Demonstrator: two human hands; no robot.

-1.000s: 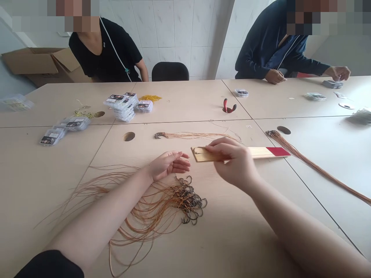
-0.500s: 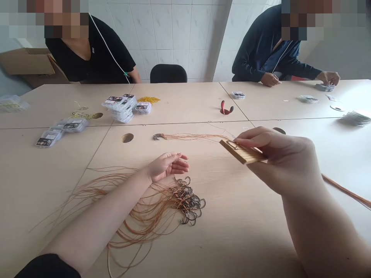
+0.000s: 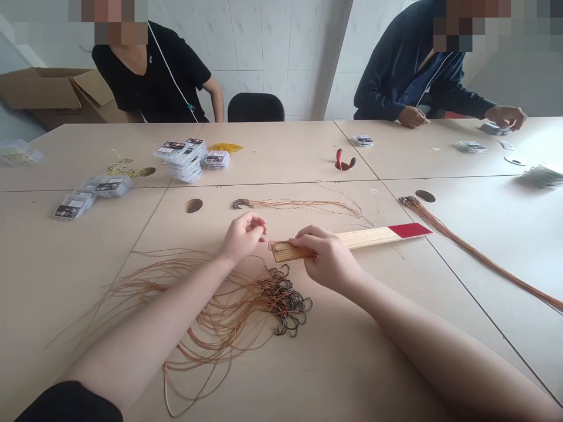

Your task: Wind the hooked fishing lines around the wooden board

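My right hand is closed around a flat wooden strip with a red far end, holding it level above the table. By its thumb, a thin orange line loops at the strip's left end. My left hand is just left of that end, fingers curled and thumb pressed in; whatever it pinches, if anything, is too small to make out. Below both hands lies a pile of dark fish hooks tied to long orange lines that fan out leftward beneath my left forearm.
Behind my hands lies a bundle of hooked lines, and another bundle is at right. Red-handled pliers stand in a table hole. Stacked clear plastic boxes are at left. Two people sit across the table.
My right hand has moved left and lowered, bringing the wooden strip sideways with its red end showing. My left hand has risen slightly and its outstretched fingers have curled in.
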